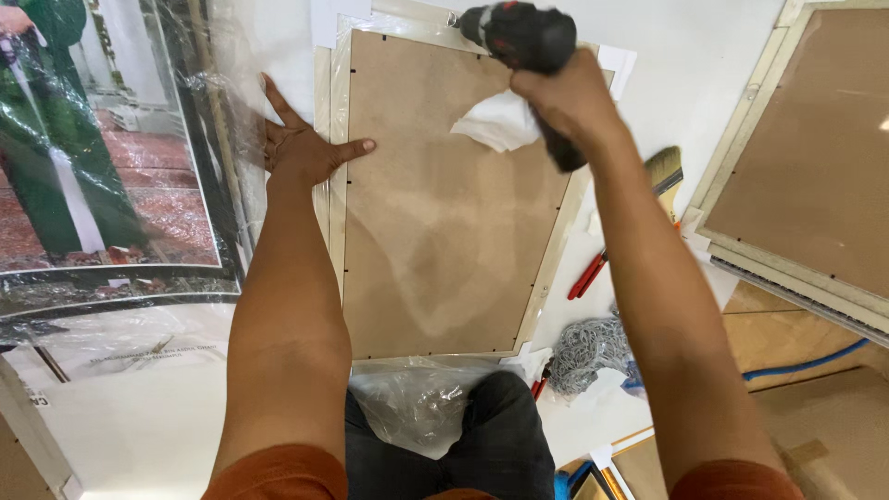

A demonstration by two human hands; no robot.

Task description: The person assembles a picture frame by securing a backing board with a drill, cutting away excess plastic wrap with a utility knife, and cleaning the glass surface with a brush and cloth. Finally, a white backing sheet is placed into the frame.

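A white worktable (732, 56) carries everything here. Its left edge is taken up by a large printed poster under crinkled clear film (102, 157). Along the right edge lies a second frame (806, 157), face down, its brown backing up.

In the middle, running from the far edge toward the near one, lies the picture frame (435, 213), also face down: pale moulding around a brown fibreboard back, with clear wrap trailing off the near edge over the person's knee. It looks broad, flat and fairly light; the backing is stiff but thin, and any glazing beneath would be fragile. It would probably handle best held by the moulding on two opposite sides, kept flat, rather than by pressing on the middle of the board.

The left hand (301, 143) lies spread, palm down, on the frame's left rail, fingertips onto the backing, pinning it. The right hand (569, 97) is closed tight around the grip of a dark cordless drill (523, 37), which is over the frame's far right corner. A crumpled white cloth (495, 120) sits just under that fist.

Near the right side of the frame lie a paintbrush (665, 171), a red-handled tool (586, 276) and a grey tangle of cord (588, 350).
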